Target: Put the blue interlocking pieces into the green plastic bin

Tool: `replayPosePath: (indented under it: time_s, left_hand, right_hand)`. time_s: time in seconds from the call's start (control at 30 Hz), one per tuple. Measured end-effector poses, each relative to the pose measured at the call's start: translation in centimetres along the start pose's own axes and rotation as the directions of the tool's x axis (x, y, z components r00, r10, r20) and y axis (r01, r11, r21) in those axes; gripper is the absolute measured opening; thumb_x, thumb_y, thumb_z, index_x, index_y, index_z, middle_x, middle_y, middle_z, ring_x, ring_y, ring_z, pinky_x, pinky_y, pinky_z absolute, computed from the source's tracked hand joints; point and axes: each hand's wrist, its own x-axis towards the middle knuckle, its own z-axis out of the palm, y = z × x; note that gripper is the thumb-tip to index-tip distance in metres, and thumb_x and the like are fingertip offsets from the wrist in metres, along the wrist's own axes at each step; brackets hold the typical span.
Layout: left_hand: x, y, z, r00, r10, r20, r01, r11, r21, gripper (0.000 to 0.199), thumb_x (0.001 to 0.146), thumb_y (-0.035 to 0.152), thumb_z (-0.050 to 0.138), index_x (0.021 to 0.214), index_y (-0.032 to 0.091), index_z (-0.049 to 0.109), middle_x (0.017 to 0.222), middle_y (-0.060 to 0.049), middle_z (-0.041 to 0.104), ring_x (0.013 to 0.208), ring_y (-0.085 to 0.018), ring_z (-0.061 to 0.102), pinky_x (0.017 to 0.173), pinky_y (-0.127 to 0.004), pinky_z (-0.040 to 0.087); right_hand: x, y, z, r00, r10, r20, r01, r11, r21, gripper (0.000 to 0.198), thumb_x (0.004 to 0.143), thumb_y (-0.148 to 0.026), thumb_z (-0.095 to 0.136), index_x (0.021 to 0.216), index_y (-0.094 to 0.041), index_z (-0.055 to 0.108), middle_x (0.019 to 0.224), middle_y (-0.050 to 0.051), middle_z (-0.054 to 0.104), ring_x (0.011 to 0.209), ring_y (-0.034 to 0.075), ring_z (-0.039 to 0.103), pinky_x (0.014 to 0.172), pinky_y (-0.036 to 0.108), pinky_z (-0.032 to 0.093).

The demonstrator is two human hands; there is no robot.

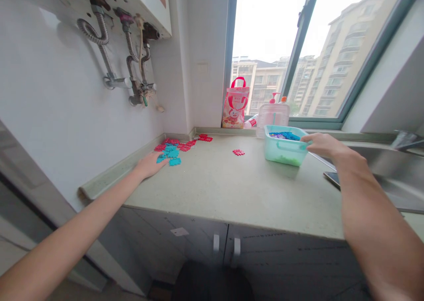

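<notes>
Pale green stone counter (215, 182) under window. Left hand (150, 164) flat, fingers spread, touching heap of flat turquoise and red plastic interlocking tiles (172, 151), far left of mint-green plastic basket (284, 147). Right hand (323, 144) curled on basket's right rim, gripping. Single red tile (238, 152) just left of basket, nearer right hand.

Matt speckled stone-look countertop (212, 186); translucent glossy plastic basket (284, 151); plastic puzzle pieces (170, 152); shiny metal sink (397, 173).

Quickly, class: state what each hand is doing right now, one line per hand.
Left hand: open, flat on the counter, touching the blue plastic pieces.
Right hand: closed on the rim of the green basket.
</notes>
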Motion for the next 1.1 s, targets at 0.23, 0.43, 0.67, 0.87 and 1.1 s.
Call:
replayPosePath:
  time_s: [0.23, 0.43, 0.67, 0.87, 1.1]
  left_hand:
    - [0.2, -0.2, 0.3, 1.0, 0.024, -0.02, -0.024, 1.0, 0.006, 0.07, 0.094, 0.072, 0.043, 0.147, 0.029, 0.058, 0.155, -0.009, 0.058, 0.141, -0.036, 0.055, 0.114, -0.051, 0.047]
    - [0.5, -0.4, 0.4, 0.999, 0.038, -0.014, -0.038, 0.999, 0.006, 0.073, 0.095, 0.072, 0.041, 0.149, 0.026, 0.058, 0.157, -0.01, 0.056, 0.141, -0.036, 0.054, 0.116, -0.052, 0.046]
    - [0.7, -0.6, 0.6, 0.997, 0.076, -0.02, -0.076, 0.997, -0.005, 0.073, 0.093, 0.069, 0.041, 0.146, 0.023, 0.059, 0.153, -0.011, 0.058, 0.14, -0.035, 0.055, 0.116, -0.05, 0.046]
    - [0.1, 0.7, 0.2, 0.984, 0.166, -0.064, -0.168, 0.986, -0.016, 0.074, 0.093, 0.076, 0.038, 0.143, 0.027, 0.061, 0.153, -0.01, 0.057, 0.144, -0.034, 0.051, 0.12, -0.051, 0.042]
    - [-1.0, 2.8, -0.3, 0.986, 0.156, 0.054, -0.156, 0.988, -0.006, 0.088, 0.092, 0.085, 0.034, 0.162, 0.032, 0.038, 0.173, -0.014, 0.029, 0.16, -0.037, 0.025, 0.126, -0.068, 0.022]
  right_hand:
    - [-0.9, -9.5, -0.6, 0.985, -0.12, 0.127, 0.103, 0.985, 0.136, 0.052, 0.083, -0.026, 0.072, 0.135, -0.025, 0.072, 0.102, 0.006, 0.081, 0.081, 0.024, 0.072, 0.072, 0.032, 0.049]
    - [-1.2, -11.1, 0.5, 0.963, -0.268, -0.036, 0.27, 0.946, 0.177, 0.059, 0.081, -0.032, 0.076, 0.14, -0.031, 0.069, 0.118, 0.004, 0.08, 0.102, 0.031, 0.076, 0.088, 0.039, 0.056]
    - [-0.8, -8.9, 1.8, 0.995, -0.036, -0.095, 0.049, 0.99, 0.135, 0.033, 0.089, -0.053, 0.074, 0.11, -0.03, 0.085, 0.105, 0.007, 0.083, 0.097, 0.034, 0.075, 0.079, 0.042, 0.055]
    - [-1.2, -12.7, 3.9, 0.963, -0.11, -0.245, 0.12, 0.992, 0.026, 0.03, 0.096, -0.049, 0.068, 0.111, -0.03, 0.085, 0.105, 0.008, 0.082, 0.102, 0.033, 0.069, 0.086, 0.042, 0.052]
    - [-1.0, -11.7, 2.7, 0.998, -0.008, -0.064, 0.019, 0.982, 0.185, 0.038, 0.088, -0.06, 0.071, 0.109, -0.031, 0.085, 0.106, 0.008, 0.083, 0.094, 0.029, 0.072, 0.077, 0.038, 0.049]
